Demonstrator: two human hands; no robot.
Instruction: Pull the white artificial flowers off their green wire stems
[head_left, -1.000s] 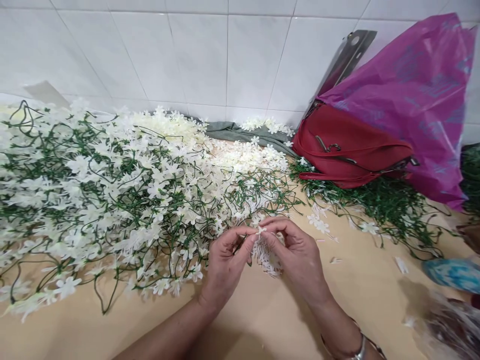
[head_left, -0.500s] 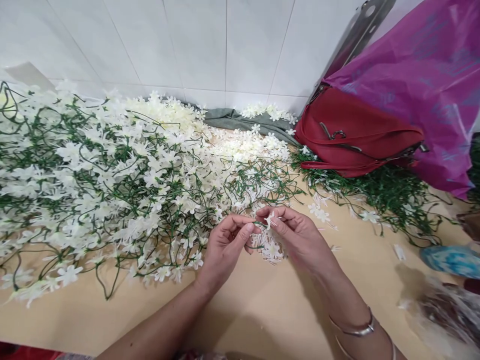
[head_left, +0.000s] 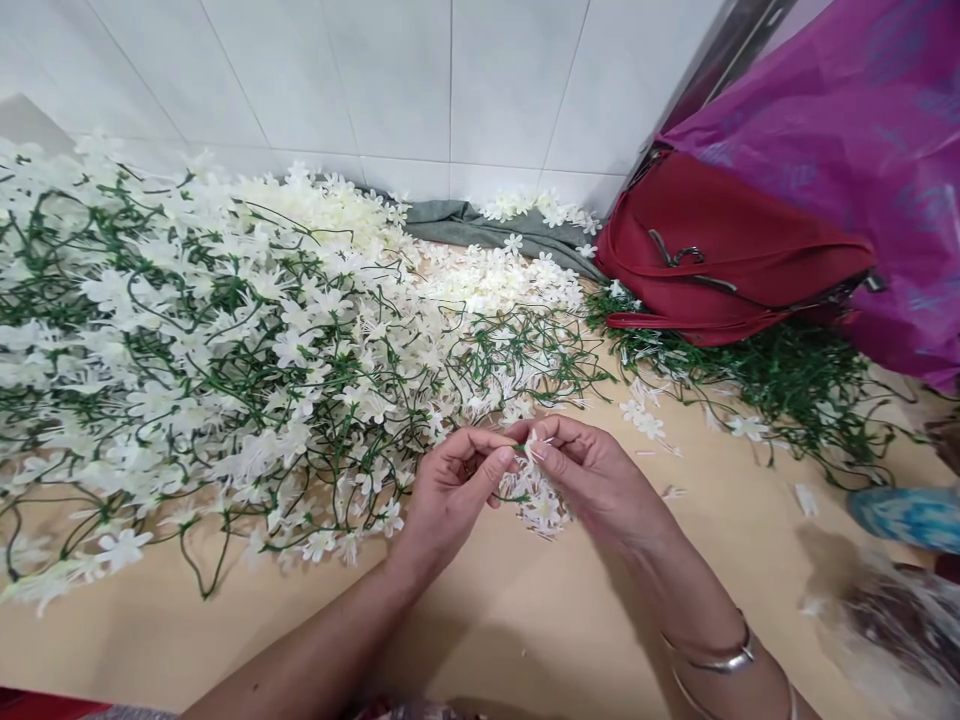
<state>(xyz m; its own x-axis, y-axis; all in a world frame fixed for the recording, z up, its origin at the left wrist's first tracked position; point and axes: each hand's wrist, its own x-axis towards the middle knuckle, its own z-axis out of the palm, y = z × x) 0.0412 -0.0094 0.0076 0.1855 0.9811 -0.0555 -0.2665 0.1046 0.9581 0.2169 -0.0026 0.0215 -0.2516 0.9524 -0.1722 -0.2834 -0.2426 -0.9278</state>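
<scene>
My left hand point(head_left: 461, 485) is closed, pinching a thin green artificial stem point(head_left: 517, 448) between thumb and fingertips. Close beside it, my right hand point(head_left: 592, 475) pinches a small white artificial flower point(head_left: 531, 446) at the stem's end. The fingertips of both hands nearly meet. Just below them on the table lies a small heap of white blossoms point(head_left: 546, 512) with thin white stamens, partly hidden by the hands. To the left spreads a large pile of white flowers on green stems point(head_left: 292, 345).
Loose white petals point(head_left: 487, 280) lie behind my hands by a grey-green cloth point(head_left: 457, 222). A red bag point(head_left: 720, 250) rests on green stems point(head_left: 787, 385) at right, against a purple plastic bag point(head_left: 870, 130). A clear plastic bag point(head_left: 900, 620) sits front right. White tiles point(head_left: 517, 80) stand behind.
The right fingers have closed further over the white flower, drawing it nearer the left fingertips. The camera view has shifted slightly.
</scene>
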